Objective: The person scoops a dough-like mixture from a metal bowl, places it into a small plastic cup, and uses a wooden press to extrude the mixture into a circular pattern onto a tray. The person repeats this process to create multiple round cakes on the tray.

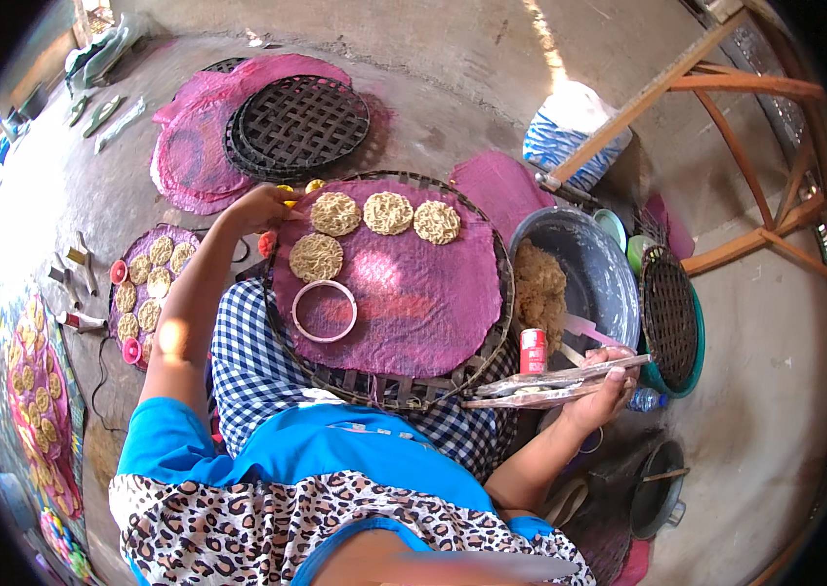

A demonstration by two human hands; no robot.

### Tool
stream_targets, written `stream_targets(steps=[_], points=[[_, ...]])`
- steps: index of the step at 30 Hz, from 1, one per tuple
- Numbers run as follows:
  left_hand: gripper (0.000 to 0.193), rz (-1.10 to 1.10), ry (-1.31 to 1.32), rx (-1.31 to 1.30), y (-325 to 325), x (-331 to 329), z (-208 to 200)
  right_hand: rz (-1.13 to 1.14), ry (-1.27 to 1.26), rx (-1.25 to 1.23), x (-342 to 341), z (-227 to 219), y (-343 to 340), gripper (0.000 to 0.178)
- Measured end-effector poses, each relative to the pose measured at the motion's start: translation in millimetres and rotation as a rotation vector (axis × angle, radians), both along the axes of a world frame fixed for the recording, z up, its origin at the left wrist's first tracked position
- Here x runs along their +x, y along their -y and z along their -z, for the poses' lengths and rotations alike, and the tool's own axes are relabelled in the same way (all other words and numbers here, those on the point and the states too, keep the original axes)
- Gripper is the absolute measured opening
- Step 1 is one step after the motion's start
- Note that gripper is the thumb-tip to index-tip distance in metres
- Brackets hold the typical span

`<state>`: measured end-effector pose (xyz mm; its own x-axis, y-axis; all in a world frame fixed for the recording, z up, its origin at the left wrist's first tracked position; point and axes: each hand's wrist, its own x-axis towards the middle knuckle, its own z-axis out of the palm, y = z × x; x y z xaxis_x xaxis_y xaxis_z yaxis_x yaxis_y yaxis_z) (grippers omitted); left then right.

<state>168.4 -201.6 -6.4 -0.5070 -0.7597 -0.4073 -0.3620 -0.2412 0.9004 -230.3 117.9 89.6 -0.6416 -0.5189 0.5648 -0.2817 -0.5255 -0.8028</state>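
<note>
A checked cloth covers the person's lap, and over it lies a round woven tray lined with a pink cloth. On the near left of this lining lies a pale pink ring. Just beyond the ring is one pale, noodle-like disc, with three more in a row along the far edge — four discs in all.

The right hand is closed around a tool of two long bars, smeared with something pale, pointing left over the tray's near right rim. A red can stands upright just above the bars; whether it is joined to them, I cannot tell. The left hand is at the tray's far left edge, its fingers by the lining — whether they pinch it, I cannot tell.

Low on the right, a dark pan sits on the floor. Beyond the right hand, a grey basin holds a lump of dough along its left side. Further right, a woven lid leans against a green tub.

Away to the left, more discs cover a smaller pink round. Furthest off are stacked black trays, a blue-and-white bag and a wooden frame.
</note>
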Motion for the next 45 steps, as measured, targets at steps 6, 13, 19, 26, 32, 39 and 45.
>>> stream_targets(steps=[6,13,19,26,32,39,45], points=[[0.049,-0.011,-0.176,0.073,14,-12,16,-0.009,-0.052,0.035,4,2,8,0.032],[0.053,-0.477,-0.339,0.334,-37,12,45,0.006,-0.026,0.087,2,-1,4,0.045],[0.098,-0.226,-0.971,0.865,-179,2,54,-0.065,-0.032,0.048,-4,-2,3,0.038],[0.097,-0.474,-1.273,0.952,-198,-39,56,0.042,-0.104,0.067,6,-3,15,0.042],[0.108,-0.630,-1.024,0.888,-169,-60,67,-0.032,-0.134,0.048,18,-6,6,0.046],[0.112,-0.617,-1.074,0.888,-144,-58,86,-0.048,-0.201,0.011,18,-9,5,0.042],[0.069,-1.166,-0.603,0.009,-146,-38,28,-0.222,-0.290,-0.054,25,-58,-7,0.054]])
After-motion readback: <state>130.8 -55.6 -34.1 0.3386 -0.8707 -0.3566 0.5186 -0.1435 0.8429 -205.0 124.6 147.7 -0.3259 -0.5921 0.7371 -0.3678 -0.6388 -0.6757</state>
